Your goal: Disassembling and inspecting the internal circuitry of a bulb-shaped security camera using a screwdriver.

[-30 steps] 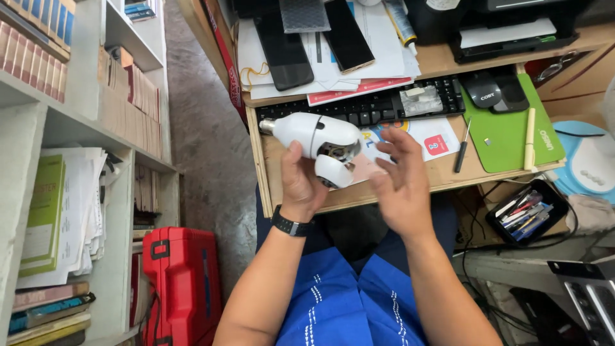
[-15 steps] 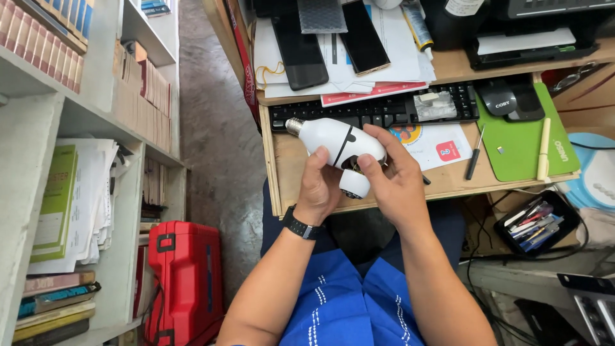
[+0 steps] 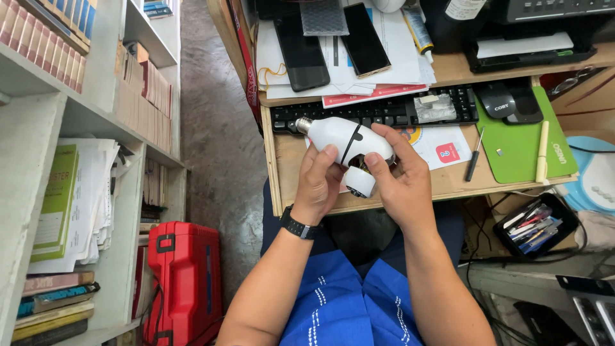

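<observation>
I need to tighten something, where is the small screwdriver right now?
The screwdriver lies on the desk right of the hands, between the paper card and the green mat.

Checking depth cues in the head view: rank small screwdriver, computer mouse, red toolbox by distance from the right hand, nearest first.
1. Small screwdriver: on the desk just right of the right hand, which holds the white bulb-shaped camera.
2. Computer mouse: further right and up, on the green mat.
3. Red toolbox: on the floor at lower left, beyond the left hand.
</observation>
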